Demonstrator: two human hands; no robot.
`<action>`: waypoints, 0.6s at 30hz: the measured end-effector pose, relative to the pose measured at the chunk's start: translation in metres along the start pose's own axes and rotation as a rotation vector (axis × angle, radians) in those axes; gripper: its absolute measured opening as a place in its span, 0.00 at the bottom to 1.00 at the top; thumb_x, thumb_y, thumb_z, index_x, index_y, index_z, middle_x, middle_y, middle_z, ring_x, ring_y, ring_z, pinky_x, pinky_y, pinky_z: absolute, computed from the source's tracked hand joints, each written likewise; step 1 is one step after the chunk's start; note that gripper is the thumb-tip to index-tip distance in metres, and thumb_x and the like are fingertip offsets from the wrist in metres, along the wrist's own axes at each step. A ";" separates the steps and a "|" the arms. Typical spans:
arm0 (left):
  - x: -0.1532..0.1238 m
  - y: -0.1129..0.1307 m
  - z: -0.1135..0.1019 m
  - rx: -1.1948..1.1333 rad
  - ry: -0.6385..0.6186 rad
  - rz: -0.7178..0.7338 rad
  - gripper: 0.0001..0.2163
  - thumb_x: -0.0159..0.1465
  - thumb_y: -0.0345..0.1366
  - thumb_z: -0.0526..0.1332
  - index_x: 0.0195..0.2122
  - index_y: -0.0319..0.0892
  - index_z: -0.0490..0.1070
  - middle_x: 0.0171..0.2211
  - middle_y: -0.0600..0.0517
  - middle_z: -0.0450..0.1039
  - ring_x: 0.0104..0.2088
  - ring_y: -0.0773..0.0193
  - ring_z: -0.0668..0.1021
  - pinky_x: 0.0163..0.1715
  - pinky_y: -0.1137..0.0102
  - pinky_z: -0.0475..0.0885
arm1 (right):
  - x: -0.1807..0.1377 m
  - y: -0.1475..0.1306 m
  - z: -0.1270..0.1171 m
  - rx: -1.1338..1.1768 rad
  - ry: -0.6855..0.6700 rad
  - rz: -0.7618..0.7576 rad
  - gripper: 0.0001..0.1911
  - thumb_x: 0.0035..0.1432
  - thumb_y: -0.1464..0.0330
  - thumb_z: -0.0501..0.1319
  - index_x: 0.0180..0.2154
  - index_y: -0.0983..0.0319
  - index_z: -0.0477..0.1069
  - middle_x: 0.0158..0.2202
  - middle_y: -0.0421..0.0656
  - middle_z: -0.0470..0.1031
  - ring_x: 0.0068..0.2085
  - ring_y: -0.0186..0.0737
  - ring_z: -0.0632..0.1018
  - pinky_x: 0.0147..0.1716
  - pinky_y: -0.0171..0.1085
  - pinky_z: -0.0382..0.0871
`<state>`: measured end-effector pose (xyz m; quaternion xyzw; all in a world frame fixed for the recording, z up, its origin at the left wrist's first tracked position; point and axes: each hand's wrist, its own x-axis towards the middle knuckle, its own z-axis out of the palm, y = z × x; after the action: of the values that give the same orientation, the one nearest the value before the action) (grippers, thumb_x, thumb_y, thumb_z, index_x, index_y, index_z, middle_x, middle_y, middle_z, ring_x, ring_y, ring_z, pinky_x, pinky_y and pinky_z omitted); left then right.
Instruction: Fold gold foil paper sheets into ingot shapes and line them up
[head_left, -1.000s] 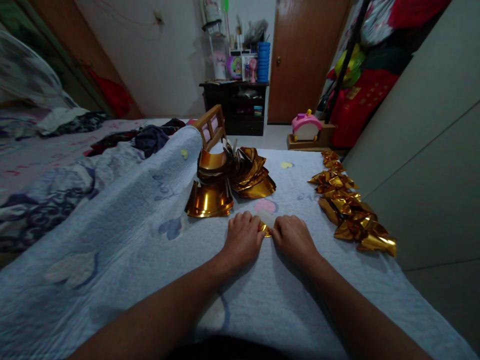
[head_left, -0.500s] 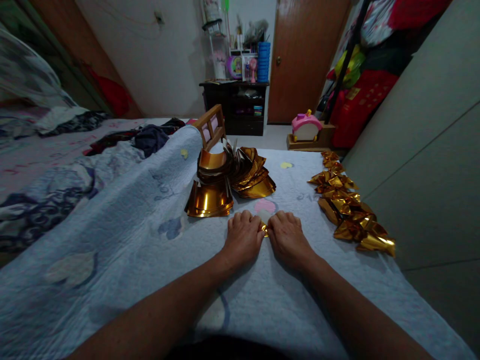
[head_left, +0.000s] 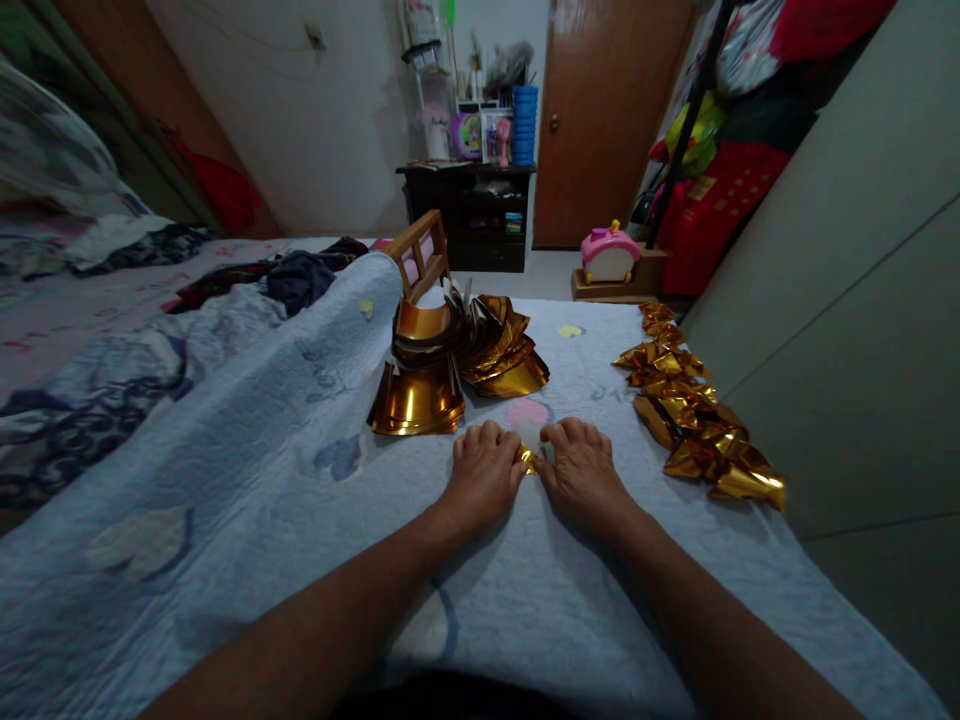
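A small piece of gold foil paper (head_left: 528, 459) lies on the light blue quilt (head_left: 495, 600) between my two hands, mostly hidden by them. My left hand (head_left: 484, 472) is closed over its left part, fingers bent and thumb pressed near its edge. At the right end of the piece, my right hand (head_left: 589, 470) rests with its thumb touching the foil. The thumb and forefinger of that hand are apart. Beyond my left hand stand curved stacks of gold foil sheets (head_left: 418, 398). Folded gold foil pieces (head_left: 701, 425) run in a row along the right side.
A wooden chair back (head_left: 421, 250) rises behind the stacks. Rumpled clothes (head_left: 300, 278) lie at the left. A pale cabinet panel (head_left: 862, 330) borders the right side. Farther off are a dark shelf unit (head_left: 469, 215), a pink toy (head_left: 609, 252) and a brown door (head_left: 600, 130).
My right hand has shifted slightly right and loosened, its forefinger parting from its thumb. A little more of the foil shows. My left hand stays in place on it.
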<state>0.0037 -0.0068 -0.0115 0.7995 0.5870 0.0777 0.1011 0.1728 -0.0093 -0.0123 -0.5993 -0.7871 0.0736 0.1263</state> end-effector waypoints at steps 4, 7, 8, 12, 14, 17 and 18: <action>0.000 -0.001 0.000 -0.024 0.000 0.002 0.07 0.69 0.42 0.58 0.43 0.46 0.70 0.46 0.48 0.68 0.49 0.52 0.67 0.48 0.59 0.62 | -0.001 0.009 -0.001 0.013 -0.011 0.016 0.14 0.65 0.64 0.59 0.52 0.56 0.68 0.52 0.48 0.70 0.52 0.52 0.68 0.51 0.48 0.56; 0.000 -0.001 -0.001 -0.036 0.004 0.002 0.06 0.69 0.41 0.59 0.43 0.46 0.70 0.46 0.48 0.68 0.49 0.51 0.67 0.48 0.58 0.62 | -0.001 0.016 -0.001 0.012 -0.018 0.023 0.15 0.65 0.64 0.59 0.53 0.56 0.68 0.53 0.48 0.70 0.53 0.52 0.68 0.52 0.49 0.56; 0.000 0.000 -0.001 -0.037 0.004 -0.001 0.06 0.69 0.41 0.59 0.42 0.46 0.70 0.46 0.48 0.68 0.49 0.51 0.67 0.48 0.58 0.62 | -0.001 0.018 -0.001 0.008 -0.018 0.025 0.15 0.65 0.64 0.59 0.53 0.56 0.68 0.53 0.48 0.70 0.53 0.53 0.68 0.53 0.49 0.56; 0.000 0.000 0.000 -0.045 0.002 -0.017 0.06 0.69 0.41 0.59 0.42 0.46 0.70 0.46 0.48 0.68 0.49 0.51 0.67 0.49 0.58 0.63 | -0.002 0.024 -0.001 -0.005 -0.006 0.022 0.15 0.65 0.65 0.59 0.53 0.57 0.68 0.53 0.48 0.70 0.53 0.52 0.68 0.52 0.49 0.57; 0.000 -0.001 0.001 -0.066 0.027 -0.015 0.07 0.68 0.40 0.60 0.45 0.45 0.69 0.48 0.48 0.67 0.50 0.52 0.67 0.51 0.58 0.63 | -0.001 0.025 -0.002 -0.002 0.007 0.013 0.13 0.65 0.66 0.57 0.51 0.58 0.68 0.52 0.48 0.70 0.52 0.51 0.68 0.52 0.47 0.57; 0.001 -0.002 0.002 -0.144 0.070 0.016 0.13 0.66 0.36 0.61 0.51 0.45 0.66 0.53 0.47 0.65 0.54 0.52 0.67 0.56 0.58 0.63 | 0.000 0.024 -0.004 0.006 0.016 0.007 0.09 0.66 0.65 0.55 0.47 0.60 0.68 0.49 0.48 0.71 0.50 0.49 0.68 0.50 0.46 0.58; 0.002 -0.003 0.002 -0.181 0.076 0.034 0.16 0.65 0.34 0.61 0.54 0.45 0.64 0.54 0.46 0.64 0.55 0.52 0.66 0.57 0.58 0.63 | 0.000 0.024 -0.004 0.010 0.015 0.008 0.09 0.67 0.64 0.55 0.46 0.60 0.68 0.48 0.49 0.71 0.49 0.49 0.68 0.50 0.46 0.58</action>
<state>0.0020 -0.0044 -0.0147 0.7936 0.5672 0.1623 0.1490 0.1958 -0.0030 -0.0146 -0.6022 -0.7834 0.0734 0.1351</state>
